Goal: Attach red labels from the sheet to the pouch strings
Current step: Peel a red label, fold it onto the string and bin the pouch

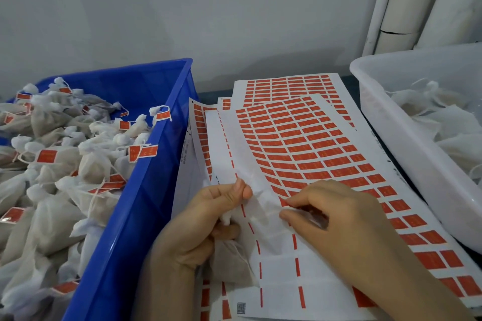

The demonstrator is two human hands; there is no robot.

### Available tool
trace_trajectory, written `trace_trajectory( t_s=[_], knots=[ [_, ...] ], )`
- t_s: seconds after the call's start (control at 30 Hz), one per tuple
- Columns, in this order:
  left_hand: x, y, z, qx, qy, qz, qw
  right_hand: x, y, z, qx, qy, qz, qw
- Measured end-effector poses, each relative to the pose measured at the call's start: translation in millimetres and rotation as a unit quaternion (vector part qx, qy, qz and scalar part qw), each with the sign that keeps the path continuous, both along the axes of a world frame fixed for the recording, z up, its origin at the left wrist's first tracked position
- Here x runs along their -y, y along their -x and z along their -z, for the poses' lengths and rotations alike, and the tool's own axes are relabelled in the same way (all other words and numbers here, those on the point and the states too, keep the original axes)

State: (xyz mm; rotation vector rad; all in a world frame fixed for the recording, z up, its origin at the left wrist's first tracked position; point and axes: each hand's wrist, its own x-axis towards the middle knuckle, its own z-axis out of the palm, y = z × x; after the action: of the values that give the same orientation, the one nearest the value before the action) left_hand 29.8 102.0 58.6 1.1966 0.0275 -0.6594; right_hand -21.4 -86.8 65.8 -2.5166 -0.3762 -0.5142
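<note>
A label sheet (pixel 307 143) with rows of red labels lies on top of a stack between two bins. My left hand (pixel 208 219) grips a small white pouch (pixel 229 260) and pinches the sheet's left edge between thumb and fingers. My right hand (pixel 339 219) rests on the sheet, its thumb and forefinger pinching at a red label (pixel 284 202) in the lower left rows. The pouch's string is hidden under my left hand.
A blue bin (pixel 146 180) at left holds several white pouches with red labels on their strings. A white bin (pixel 407 138) at right holds pouches with no labels showing. More label sheets (pixel 287 86) lie beneath. A grey wall and white pipes (pixel 407 8) stand behind.
</note>
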Motion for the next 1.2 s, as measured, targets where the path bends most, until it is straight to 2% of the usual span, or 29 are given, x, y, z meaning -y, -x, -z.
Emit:
trace_trajectory(
  t_s=[0.23,0.47,0.7,0.87,0.97,1.03,1.2],
  knots=[
    [-2.3,1.6,-1.7,0.003,0.008,0.003,1.000,-1.7,2.4,6.4,0.034,0.008,-0.006,0.999],
    [-2.5,2.4,-4.5,0.007,0.002,0.006,1.000,-2.9,2.7,7.8,0.003,-0.026,-0.012,1.000],
    [-2.9,3.3,-6.1,0.006,-0.001,-0.004,1.000,-2.6,0.5,7.6,0.010,-0.021,0.006,1.000],
    [-3.2,3.9,-6.8,0.008,-0.003,-0.009,1.000,-1.0,-1.6,5.6,0.000,-0.072,0.022,0.997],
    [-3.0,4.0,-6.9,0.005,-0.009,-0.015,1.000,-3.8,-1.9,1.8,-0.058,-0.121,0.010,0.991],
    [-3.1,4.3,-6.8,0.002,-0.015,-0.020,1.000,-5.8,-1.9,2.1,-0.081,-0.118,0.008,0.990],
    [-3.5,5.5,-8.1,0.004,-0.022,-0.024,0.999,-3.7,-2.8,4.5,-0.083,-0.132,0.032,0.987]
  ],
)
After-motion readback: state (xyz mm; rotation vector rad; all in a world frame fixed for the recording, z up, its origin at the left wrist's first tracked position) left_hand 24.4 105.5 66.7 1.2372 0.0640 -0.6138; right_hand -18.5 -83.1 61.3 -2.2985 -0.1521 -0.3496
